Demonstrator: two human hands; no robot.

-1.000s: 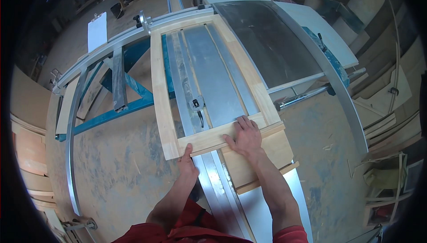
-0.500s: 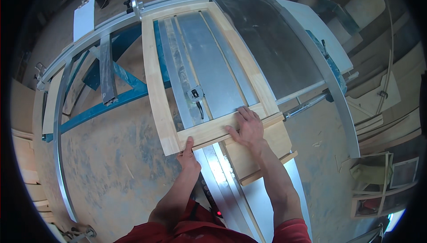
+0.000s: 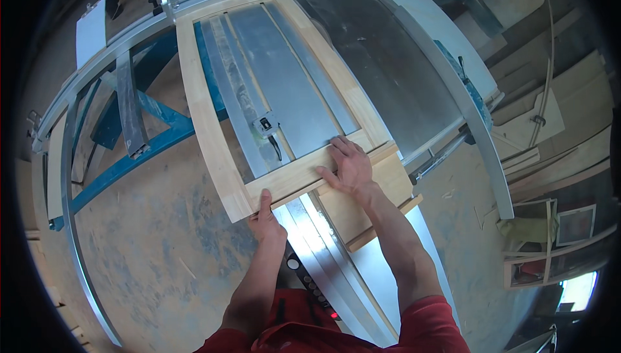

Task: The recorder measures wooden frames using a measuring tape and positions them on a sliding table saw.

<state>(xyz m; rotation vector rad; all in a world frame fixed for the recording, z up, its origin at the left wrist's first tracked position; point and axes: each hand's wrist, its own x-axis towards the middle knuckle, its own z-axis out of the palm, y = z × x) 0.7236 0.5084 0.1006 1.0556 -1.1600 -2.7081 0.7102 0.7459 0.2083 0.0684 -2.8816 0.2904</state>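
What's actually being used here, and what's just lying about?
In use:
- wooden frame
- left hand at its near-left corner
- right hand on near rail
- metal machine table beneath it

Apparently just lying about:
- white clipboard, upper left
- wooden sheets, far right

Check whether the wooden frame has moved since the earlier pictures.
Yes: the wooden frame has moved forward, judged against the near corner of the dark tabletop.
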